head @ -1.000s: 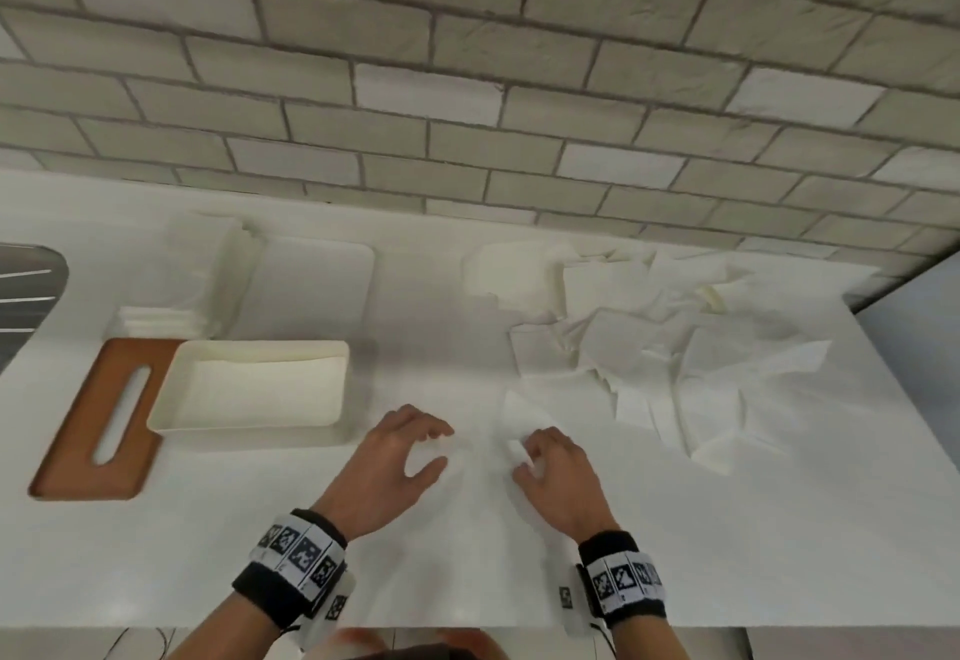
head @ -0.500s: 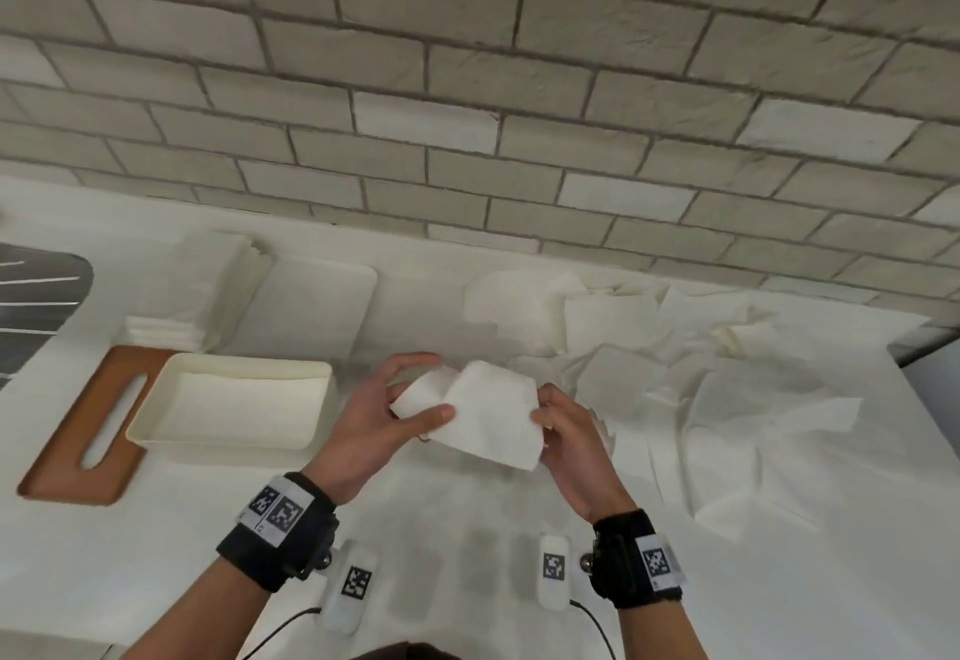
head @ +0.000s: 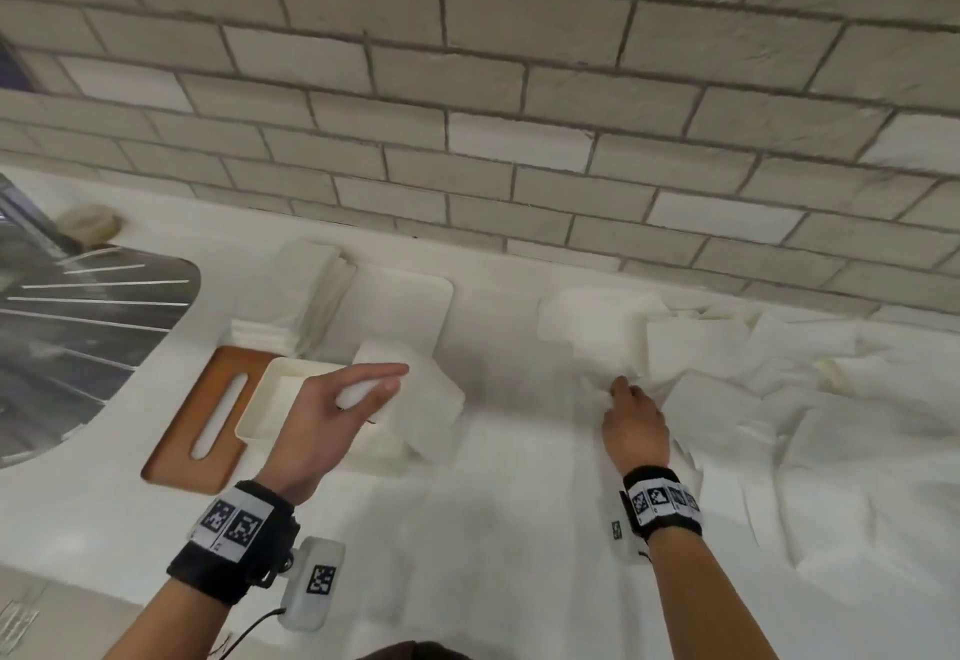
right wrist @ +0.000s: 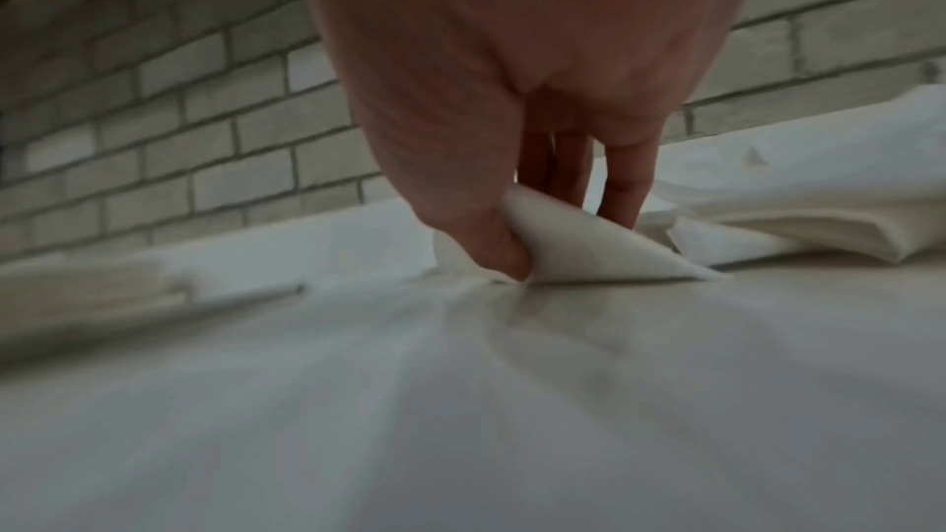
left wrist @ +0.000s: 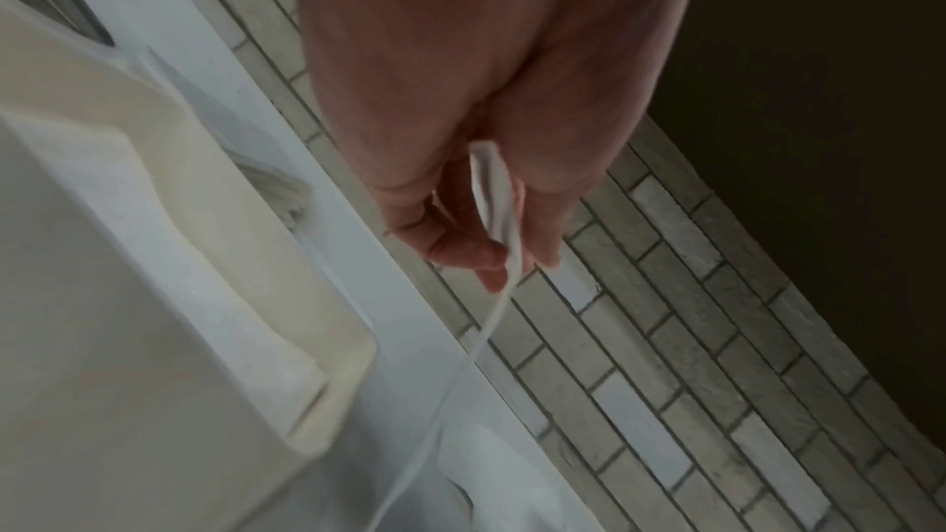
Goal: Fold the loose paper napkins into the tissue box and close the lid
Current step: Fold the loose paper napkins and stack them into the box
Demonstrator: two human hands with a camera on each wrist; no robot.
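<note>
My left hand (head: 387,381) pinches a folded white napkin (head: 421,389) between thumb and fingers, held above the right end of the open cream tissue box (head: 260,399). The left wrist view shows that napkin (left wrist: 491,185) edge-on in the left hand (left wrist: 501,257), with the box (left wrist: 204,257) below. My right hand (head: 621,389) reaches into the loose napkin pile (head: 753,389) on the right. In the right wrist view the right hand (right wrist: 563,241) pinches a napkin corner (right wrist: 588,253) lying on the counter. The wooden slotted lid (head: 202,420) lies left of the box.
A stack of folded napkins (head: 301,295) and a flat white tray (head: 400,306) sit behind the box. A metal sink (head: 78,326) is at far left. The brick wall (head: 519,139) runs along the counter's back edge.
Both hands pressed a napkin on the counter, then lifted it folded. Now the left hand has carried it left over the box; the right let go and moved right to pinch another napkin.
</note>
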